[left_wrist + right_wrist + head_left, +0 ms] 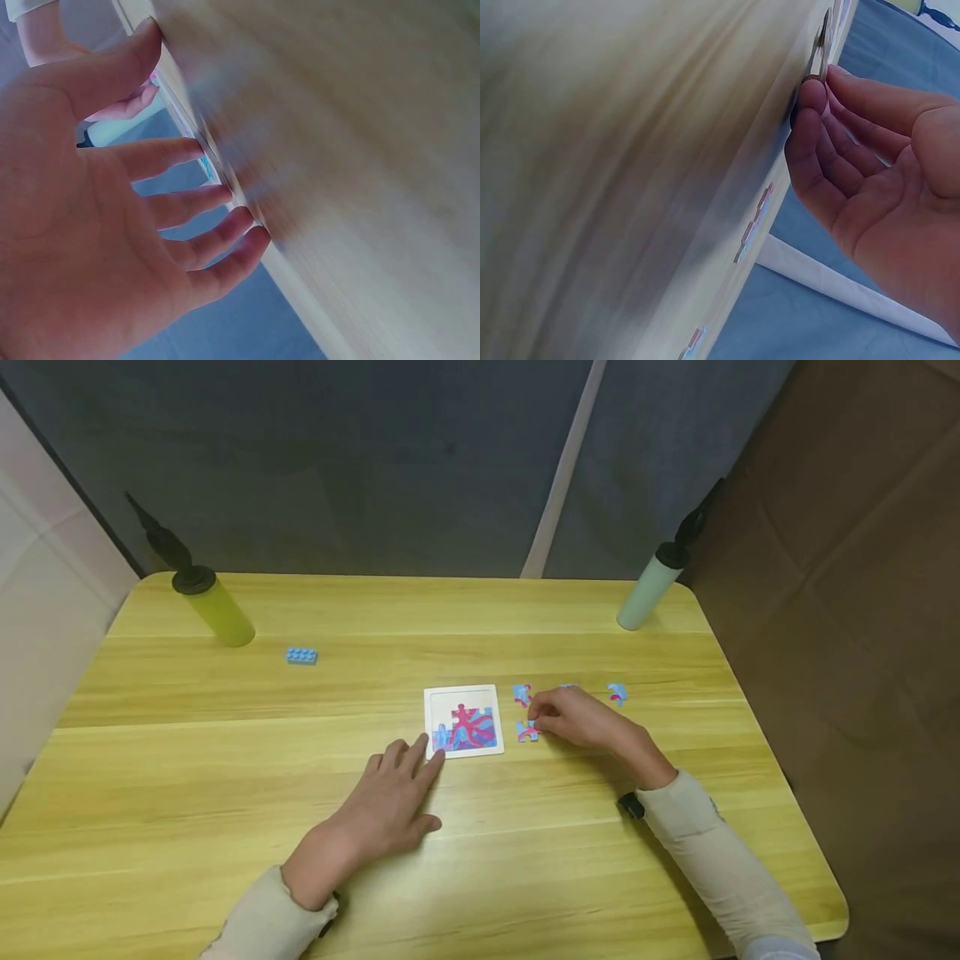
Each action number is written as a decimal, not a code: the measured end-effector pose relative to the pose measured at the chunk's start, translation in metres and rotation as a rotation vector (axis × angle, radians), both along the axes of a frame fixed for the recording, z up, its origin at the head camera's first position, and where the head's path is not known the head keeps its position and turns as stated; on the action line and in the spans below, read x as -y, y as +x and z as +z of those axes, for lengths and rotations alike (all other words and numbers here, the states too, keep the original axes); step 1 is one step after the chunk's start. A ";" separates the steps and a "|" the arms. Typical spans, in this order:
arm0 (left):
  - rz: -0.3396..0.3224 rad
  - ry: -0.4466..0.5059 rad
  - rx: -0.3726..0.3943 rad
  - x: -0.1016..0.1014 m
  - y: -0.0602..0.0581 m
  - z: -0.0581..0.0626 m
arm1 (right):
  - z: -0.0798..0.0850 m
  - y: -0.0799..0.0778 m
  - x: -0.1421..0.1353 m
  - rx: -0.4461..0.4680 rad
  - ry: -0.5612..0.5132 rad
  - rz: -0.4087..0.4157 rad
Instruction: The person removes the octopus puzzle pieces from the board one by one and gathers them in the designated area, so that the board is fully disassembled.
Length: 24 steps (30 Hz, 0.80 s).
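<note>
A square white puzzle tray lies on the table, partly filled with a pink octopus picture on blue; its upper left part is bare. My left hand lies at the tray's lower left corner, fingers spread and fingertips touching its edge. Right of the tray, my right hand pinches a pink and blue puzzle piece between thumb and fingers; in the right wrist view that piece is seen edge-on, tilted off the table. Another puzzle piece lies just beyond those fingertips.
Farther right lie two more pieces, one in full view and one partly behind the right hand. A blue toy brick sits at the left. Near the back stand a yellow-green hand pump and a pale green hand pump.
</note>
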<state>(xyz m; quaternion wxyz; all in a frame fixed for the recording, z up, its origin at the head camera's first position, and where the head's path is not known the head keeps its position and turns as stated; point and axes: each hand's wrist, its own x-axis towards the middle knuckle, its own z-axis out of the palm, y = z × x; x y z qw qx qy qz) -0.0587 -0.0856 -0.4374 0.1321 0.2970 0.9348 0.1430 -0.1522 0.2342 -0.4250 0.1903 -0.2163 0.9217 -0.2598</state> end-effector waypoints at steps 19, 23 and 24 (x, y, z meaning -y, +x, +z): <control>-0.004 0.004 -0.043 0.000 0.001 0.000 | 0.003 -0.002 0.002 -0.033 0.004 -0.022; -0.003 0.007 -0.038 0.000 0.001 -0.001 | 0.007 -0.003 0.011 -0.042 -0.022 -0.013; -0.002 0.008 -0.036 0.000 0.001 -0.001 | 0.008 -0.003 0.014 -0.044 -0.025 -0.010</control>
